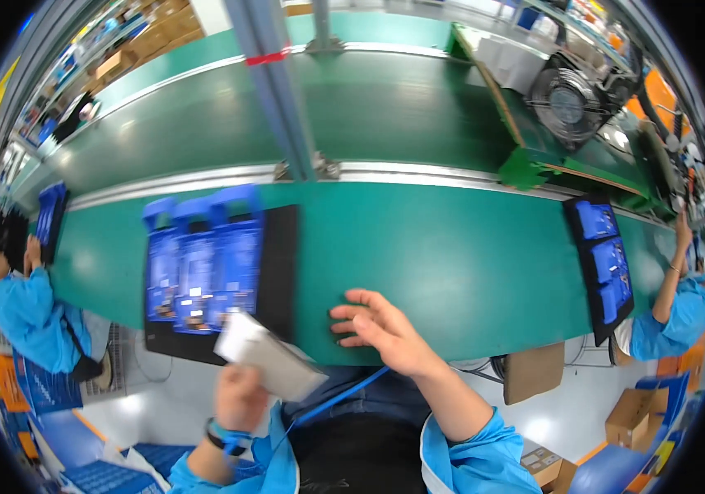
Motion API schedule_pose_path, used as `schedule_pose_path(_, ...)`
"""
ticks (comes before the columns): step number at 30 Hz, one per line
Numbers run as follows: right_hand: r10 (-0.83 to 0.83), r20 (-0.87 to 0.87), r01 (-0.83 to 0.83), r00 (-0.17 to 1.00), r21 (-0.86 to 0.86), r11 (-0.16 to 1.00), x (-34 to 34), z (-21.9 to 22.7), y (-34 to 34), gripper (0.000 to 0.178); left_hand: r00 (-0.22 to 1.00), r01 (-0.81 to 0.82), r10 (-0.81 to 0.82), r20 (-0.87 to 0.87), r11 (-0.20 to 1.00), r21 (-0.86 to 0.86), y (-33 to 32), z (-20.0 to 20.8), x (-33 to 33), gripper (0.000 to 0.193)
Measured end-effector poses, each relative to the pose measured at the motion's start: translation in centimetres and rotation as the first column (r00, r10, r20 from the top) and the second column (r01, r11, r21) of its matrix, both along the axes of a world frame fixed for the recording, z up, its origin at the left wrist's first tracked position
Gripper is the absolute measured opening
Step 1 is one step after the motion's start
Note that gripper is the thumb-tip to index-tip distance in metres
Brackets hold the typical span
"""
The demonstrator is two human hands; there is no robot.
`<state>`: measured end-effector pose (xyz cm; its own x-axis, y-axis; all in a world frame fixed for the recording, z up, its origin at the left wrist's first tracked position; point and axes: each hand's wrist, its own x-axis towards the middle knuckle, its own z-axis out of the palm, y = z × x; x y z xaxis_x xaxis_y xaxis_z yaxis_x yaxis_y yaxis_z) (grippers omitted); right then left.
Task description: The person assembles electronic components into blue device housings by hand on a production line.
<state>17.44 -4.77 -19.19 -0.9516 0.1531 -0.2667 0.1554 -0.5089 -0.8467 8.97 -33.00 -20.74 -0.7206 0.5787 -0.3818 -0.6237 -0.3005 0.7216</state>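
Note:
My left hand [239, 399] is closed on a flat, pale box-like piece [274, 362], white at one end and smeared by motion, so I cannot make out its exact kind. It is tilted near the bench's front edge. Just beyond it, blue plastic fixtures [235, 263] lie side by side on a black mat [281, 272]; small circuit boards appear to sit in them. Over the green bench, right of the mat, my right hand [387, 333] is empty, its fingers apart and pointing left. A dark band circles my left wrist.
The green worktop [427, 255] meets a metal rail at its back, where an upright post [274, 90] rises. A fan [568, 103] stands beyond, at right. More blue fixtures [608, 259] lie at far right. Co-workers in blue [31, 317] [674, 317] sit on either side.

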Motion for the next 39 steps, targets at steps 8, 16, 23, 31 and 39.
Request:
schedule_pose_path(8,-0.207,-0.002,0.207,0.978,0.022,0.978,3.9,0.8,4.0,0.057,0.735,0.653,-0.669,0.112,0.743,0.146,9.5,3.4,7.7,0.047)
schedule_pose_path(16,-0.505,-0.016,0.474,0.863,0.371,0.798,13.8,1.7,10.9,0.056,0.826,0.482,-0.446,-0.346,0.876,0.021,8.6,5.6,0.8,0.054)
schedule_pose_path(23,-0.588,-0.020,0.481,0.809,0.597,0.642,14.8,0.5,11.3,0.051,0.743,0.294,-0.379,-0.552,0.925,-0.239,9.9,6.4,-8.1,0.052)
schedule_pose_path(31,-0.635,-0.090,0.162,0.768,0.985,0.056,11.3,-1.0,11.1,0.048,0.236,0.394,-0.523,-0.819,0.822,-0.411,25.0,7.7,-15.9,0.041)
schedule_pose_path(39,-0.654,-0.170,0.241,0.737,0.970,0.019,11.6,-2.3,10.1,0.043,0.656,0.485,-0.565,-0.501,0.824,-0.294,25.0,5.1,-16.3,0.039)
